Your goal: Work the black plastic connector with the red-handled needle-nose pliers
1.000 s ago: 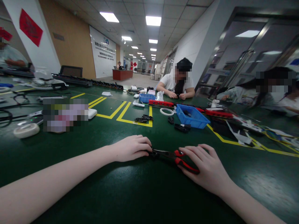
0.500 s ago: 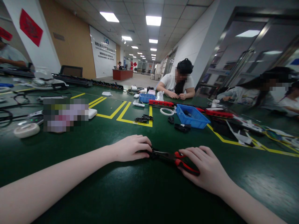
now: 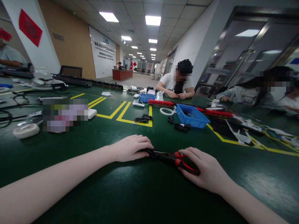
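My right hand (image 3: 203,168) is closed around the red and black handles of a pair of long-nose pliers (image 3: 171,156). The jaws point left and reach a small black part (image 3: 151,153) at the fingertips of my left hand (image 3: 134,148). My left thumb and fingers pinch that part just above the green table (image 3: 112,196). Its exact kind is too dark and small to tell, and my fingers cover some of it. Whether the jaws grip it or only touch it, I cannot tell.
Beyond my hands lie black parts (image 3: 143,118), more black pieces (image 3: 182,127), a blue bin (image 3: 191,116) and a white ring (image 3: 166,111). A white round case (image 3: 26,130) and cables are at left. A person (image 3: 178,81) sits across the table, others at right.
The left fingertips have shifted very slightly to the right over the black part. The pliers and right hand stay almost where they were.
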A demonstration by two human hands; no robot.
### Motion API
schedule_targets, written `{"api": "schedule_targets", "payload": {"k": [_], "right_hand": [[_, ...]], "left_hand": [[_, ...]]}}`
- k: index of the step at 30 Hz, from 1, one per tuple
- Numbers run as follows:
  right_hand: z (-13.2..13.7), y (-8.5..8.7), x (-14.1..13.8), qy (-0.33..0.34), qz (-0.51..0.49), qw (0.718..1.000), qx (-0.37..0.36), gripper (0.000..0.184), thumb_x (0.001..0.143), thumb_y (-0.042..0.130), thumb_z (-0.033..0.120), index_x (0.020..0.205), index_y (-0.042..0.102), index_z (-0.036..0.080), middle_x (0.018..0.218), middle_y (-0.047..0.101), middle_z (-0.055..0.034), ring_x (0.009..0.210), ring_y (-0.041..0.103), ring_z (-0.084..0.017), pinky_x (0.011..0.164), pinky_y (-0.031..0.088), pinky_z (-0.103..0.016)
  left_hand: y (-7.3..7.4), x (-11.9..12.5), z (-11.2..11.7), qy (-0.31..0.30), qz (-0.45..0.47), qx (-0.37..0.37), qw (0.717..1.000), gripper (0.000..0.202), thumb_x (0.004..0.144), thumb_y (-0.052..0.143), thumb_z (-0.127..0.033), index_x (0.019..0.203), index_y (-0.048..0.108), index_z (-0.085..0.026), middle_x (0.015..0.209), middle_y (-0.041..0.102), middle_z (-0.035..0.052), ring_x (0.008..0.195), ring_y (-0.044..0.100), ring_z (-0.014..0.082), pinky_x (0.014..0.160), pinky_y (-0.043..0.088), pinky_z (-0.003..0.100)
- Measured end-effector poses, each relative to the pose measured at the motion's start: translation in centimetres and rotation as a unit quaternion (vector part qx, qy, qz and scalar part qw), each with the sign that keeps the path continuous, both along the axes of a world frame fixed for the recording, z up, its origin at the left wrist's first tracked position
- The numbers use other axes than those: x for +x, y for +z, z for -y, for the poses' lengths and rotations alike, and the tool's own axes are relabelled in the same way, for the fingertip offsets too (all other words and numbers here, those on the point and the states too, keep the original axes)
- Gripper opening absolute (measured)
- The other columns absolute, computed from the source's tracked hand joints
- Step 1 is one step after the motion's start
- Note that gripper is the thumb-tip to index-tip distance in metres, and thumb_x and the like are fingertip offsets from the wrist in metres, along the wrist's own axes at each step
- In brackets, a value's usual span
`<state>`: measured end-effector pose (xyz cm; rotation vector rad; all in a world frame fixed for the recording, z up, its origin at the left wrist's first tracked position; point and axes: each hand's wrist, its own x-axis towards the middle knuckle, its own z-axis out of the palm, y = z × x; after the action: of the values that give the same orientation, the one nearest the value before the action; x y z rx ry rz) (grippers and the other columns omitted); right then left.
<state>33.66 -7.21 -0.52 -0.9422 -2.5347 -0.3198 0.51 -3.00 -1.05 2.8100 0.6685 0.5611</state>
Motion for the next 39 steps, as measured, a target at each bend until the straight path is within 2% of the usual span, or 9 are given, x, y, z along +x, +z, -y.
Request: {"api": "schedule_targets", "payload": {"k": [7,14,22,39], "right_hand": [[0.00,0.02,-0.07,-0.001,0.009,0.999,0.037,0.040,0.088,0.063,0.032,0.125,0.055,0.018,0.118,0.066,-0.0132,0.096,0.069,-0.024,0.079,0.059,-0.036],[0.07,-0.03,-0.16,0.003,0.006,0.998,0.068,0.042,0.088,0.065,0.033,0.126,0.056,0.018,0.119,0.067,-0.0131,0.096,0.069,-0.024,0.080,0.059,-0.037],[0.07,0.15,-0.10,-0.006,0.001,0.999,0.047,0.042,0.087,0.065,0.033,0.126,0.058,0.020,0.121,0.068,-0.0123,0.098,0.069,-0.024,0.082,0.059,-0.038],[0.19,0.05,-0.15,-0.008,0.001,0.998,0.068,0.042,0.087,0.066,0.032,0.125,0.059,0.017,0.111,0.071,-0.0115,0.090,0.069,-0.024,0.077,0.058,-0.037]], "left_hand": [[0.00,-0.01,-0.19,-0.008,-0.004,-0.009,1.000,0.024,0.104,0.050,-0.027,0.126,0.058,-0.020,0.126,0.063,0.0073,0.110,0.061,0.0231,0.096,0.048,0.038],[-0.02,-0.01,-0.25,-0.014,-0.002,-0.006,1.000,0.024,0.104,0.049,-0.027,0.125,0.059,-0.020,0.127,0.064,0.0086,0.110,0.061,0.0235,0.095,0.048,0.038],[-0.15,0.01,-0.29,-0.012,0.006,-0.005,1.000,0.023,0.103,0.051,-0.026,0.123,0.060,-0.020,0.124,0.065,0.0084,0.109,0.062,0.0232,0.093,0.049,0.036],[0.01,-0.11,-0.26,-0.012,0.003,-0.016,1.000,0.023,0.103,0.052,-0.026,0.124,0.060,-0.021,0.125,0.064,0.0080,0.109,0.061,0.0228,0.094,0.049,0.037]]}}
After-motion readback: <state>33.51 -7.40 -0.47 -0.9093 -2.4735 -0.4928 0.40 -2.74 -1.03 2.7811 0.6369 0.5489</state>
